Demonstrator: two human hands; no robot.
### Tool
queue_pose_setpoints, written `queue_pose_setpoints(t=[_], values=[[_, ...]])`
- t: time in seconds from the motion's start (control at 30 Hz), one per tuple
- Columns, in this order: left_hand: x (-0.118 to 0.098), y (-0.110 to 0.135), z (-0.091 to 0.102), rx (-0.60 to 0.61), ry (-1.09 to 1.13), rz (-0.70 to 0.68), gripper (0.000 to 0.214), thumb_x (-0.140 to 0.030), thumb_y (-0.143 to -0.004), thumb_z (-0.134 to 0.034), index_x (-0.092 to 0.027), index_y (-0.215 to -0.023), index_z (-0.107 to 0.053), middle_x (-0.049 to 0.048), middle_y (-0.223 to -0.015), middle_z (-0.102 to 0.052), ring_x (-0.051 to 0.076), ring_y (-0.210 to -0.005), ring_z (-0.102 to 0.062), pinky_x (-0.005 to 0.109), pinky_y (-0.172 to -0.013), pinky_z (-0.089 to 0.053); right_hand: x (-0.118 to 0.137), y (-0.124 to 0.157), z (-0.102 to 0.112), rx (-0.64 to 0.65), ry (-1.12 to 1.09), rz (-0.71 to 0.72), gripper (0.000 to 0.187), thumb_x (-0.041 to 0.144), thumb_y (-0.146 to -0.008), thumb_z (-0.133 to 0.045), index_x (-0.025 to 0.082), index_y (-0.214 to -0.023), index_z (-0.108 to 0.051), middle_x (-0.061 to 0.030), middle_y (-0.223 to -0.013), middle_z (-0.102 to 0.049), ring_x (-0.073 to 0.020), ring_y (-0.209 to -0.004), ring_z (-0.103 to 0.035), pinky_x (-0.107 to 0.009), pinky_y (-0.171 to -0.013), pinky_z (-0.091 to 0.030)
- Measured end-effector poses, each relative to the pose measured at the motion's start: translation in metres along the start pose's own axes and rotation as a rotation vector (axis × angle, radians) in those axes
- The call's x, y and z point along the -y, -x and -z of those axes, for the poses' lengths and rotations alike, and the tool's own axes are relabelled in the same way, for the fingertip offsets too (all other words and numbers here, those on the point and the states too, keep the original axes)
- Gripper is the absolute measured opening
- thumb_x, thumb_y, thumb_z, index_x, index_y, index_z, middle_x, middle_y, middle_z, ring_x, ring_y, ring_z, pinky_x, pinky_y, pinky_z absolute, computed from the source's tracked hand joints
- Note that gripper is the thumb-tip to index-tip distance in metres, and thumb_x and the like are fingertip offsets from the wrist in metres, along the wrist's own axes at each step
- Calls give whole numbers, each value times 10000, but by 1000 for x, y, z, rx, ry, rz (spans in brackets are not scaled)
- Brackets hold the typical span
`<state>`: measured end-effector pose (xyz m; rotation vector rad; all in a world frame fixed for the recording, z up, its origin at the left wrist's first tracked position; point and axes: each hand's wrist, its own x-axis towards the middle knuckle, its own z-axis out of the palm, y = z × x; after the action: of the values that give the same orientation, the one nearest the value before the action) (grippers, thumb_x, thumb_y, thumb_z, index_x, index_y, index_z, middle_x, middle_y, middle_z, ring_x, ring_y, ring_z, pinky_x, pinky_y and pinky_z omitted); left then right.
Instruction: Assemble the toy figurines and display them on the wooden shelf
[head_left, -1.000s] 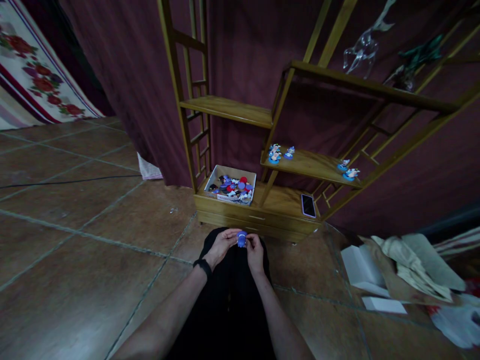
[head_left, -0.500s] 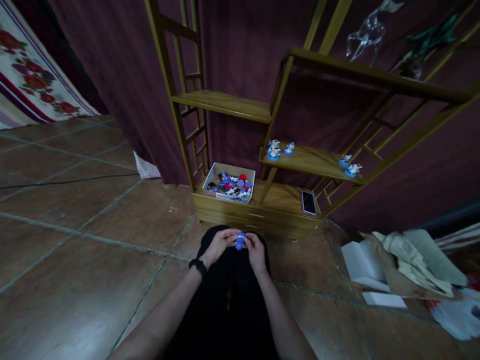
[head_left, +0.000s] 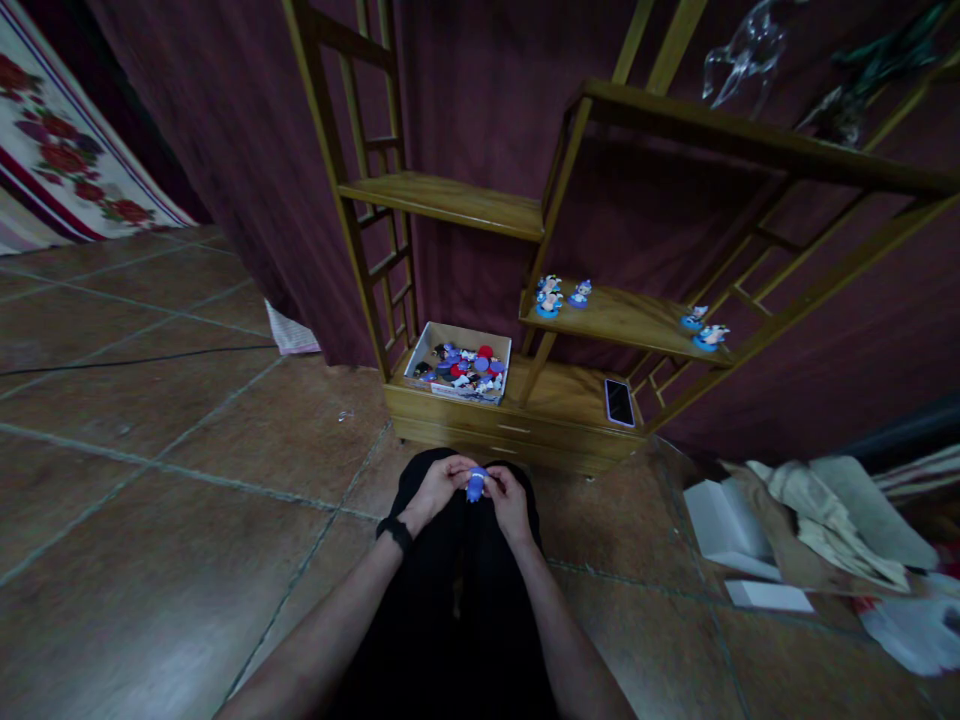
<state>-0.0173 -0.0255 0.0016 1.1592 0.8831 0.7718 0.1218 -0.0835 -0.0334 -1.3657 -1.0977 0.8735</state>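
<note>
Between my hands, above my knees, is a small purple toy figurine with a white band. My left hand grips its left side with the fingertips. On the other side, the thumb and fingers of my right hand pinch it. A cardboard box of loose purple, red, white and black toy parts sits on the cabinet's lower ledge, ahead of my hands. Several small figurines on round bases stand on the shelf above, among them a purple one and a blue-based one.
The wooden shelf unit rises in front of me. A phone lies on its lower ledge at right. Glass animal ornaments stand on the upper shelf. White boxes and cloth lie on the tiled floor at right.
The purple figurine has shifted slightly left and is turned a little between my fingers. Both hands keep their hold. The view has moved slightly.
</note>
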Motion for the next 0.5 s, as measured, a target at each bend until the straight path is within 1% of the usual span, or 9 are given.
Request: queue_pose_setpoints(t=[0.1,0.2,0.4,0.5], values=[[2,0,-1,-11,-20,-27,188,-236,-615,-682,-142,-774,-644,42,-700,-666,138,-609,-588,241,-588,-449,0,2,-1,2,33,19,190,355,-763,-511,221,-847,-615,2,-762,-639,-134,-627,-575,-230,-575,-476],[3,0,-1,-17,-14,-27,185,-225,-617,-682,-139,-776,-642,40,-693,-665,132,-593,-587,237,-576,-456,0,2,-1,7,29,8,185,353,-764,-511,219,-838,-615,1,-754,-633,-135,-624,-571,-230,-563,-471],[0,1,-3,-12,75,38,228,-258,-653,-668,-125,-835,-636,50,-726,-665,151,-647,-618,280,-616,-507,0,-3,1,26,-68,-61,225,370,-759,-516,199,-864,-617,2,-698,-621,-117,-538,-544,-221,-487,-463],[0,2,-3,-26,93,43,261,-247,-649,-674,-122,-874,-635,46,-714,-654,134,-605,-609,275,-598,-512,0,-5,1,36,-119,-89,244,368,-739,-538,191,-891,-609,2,-715,-626,-97,-489,-529,-213,-448,-451]])
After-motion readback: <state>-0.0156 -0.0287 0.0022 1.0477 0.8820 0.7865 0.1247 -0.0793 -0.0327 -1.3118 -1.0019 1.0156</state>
